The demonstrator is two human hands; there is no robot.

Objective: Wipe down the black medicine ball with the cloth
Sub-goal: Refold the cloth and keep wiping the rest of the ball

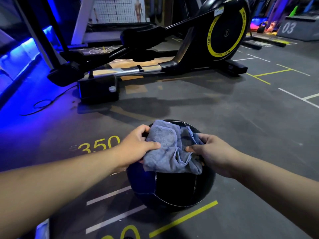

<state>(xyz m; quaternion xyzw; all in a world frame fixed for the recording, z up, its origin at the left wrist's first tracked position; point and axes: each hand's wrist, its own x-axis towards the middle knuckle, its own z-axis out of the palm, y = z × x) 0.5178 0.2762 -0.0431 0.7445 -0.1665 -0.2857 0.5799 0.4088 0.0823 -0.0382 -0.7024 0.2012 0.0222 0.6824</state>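
Both bare forearms reach in from the near side. The left hand [136,144] grips the left fold of the blue-grey terry cloth [165,152], thumb lying on top and fingers curled round its far edge. The right hand [214,152] pinches the cloth's bunched right side, with the thumb in front and the fingers wrapped behind. The cloth is draped, crumpled, over the top of the round black panelled medicine ball [174,190], between the two hands; both hands touch cloth, and whether fingers reach the ball's skin I can't tell. The ball sits on the grey marked gym floor [241,126], with white stripes at its near left and a yellow line [183,219] just in front. Yellow painted "350" [100,145] is on the floor just left of the left hand; more yellow digits at the near edge are cut off and unreadable. On the far floor is a black elliptical trainer [222,30], its yellow flywheel ring reading "MBH" with the smaller script illegible. At far right is a grey box marked "03" [290,27], with kettlebells [262,27] beside it.
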